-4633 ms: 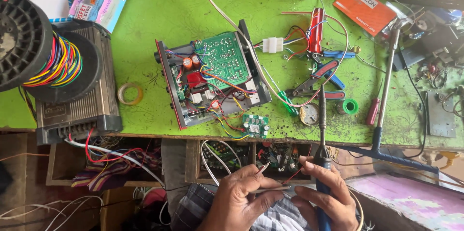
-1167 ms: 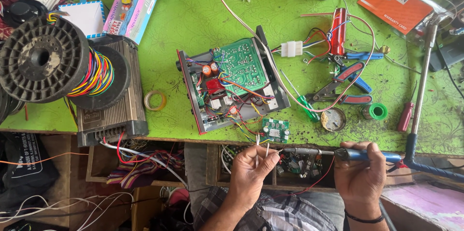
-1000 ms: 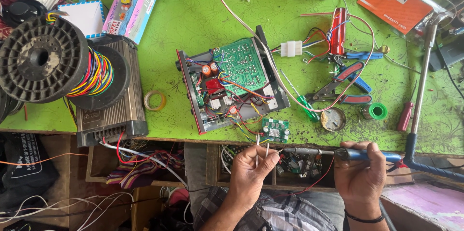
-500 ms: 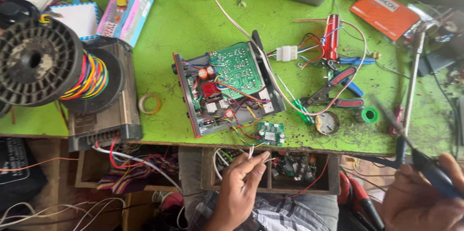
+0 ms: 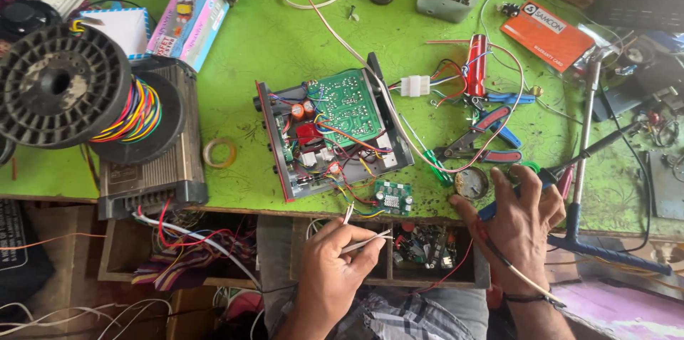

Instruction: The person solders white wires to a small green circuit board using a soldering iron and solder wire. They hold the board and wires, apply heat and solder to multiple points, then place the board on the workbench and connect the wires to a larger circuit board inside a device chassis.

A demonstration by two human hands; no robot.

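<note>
Wires (image 5: pixel 356 229) sit pinched in the left hand (image 5: pixel 329 276) at the lower middle, below the small board (image 5: pixel 392 195). The right hand (image 5: pixel 519 229) grips the iron (image 5: pixel 563 165) over the desk (image 5: pixel 285 41). Joining looks not done yet.

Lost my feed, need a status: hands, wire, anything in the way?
Left hand pinching thin wire in its fingers. Right hand gripping soldering iron over small round tin. Open amplifier chassis just beyond, untouched.

Low in the frame, the left hand (image 5: pixel 333 269) pinches a thin wire (image 5: pixel 365 243) while the right hand (image 5: pixel 519 229) holds a soldering iron (image 5: pixel 563 168) over the green counter (image 5: pixel 285 34).
</note>
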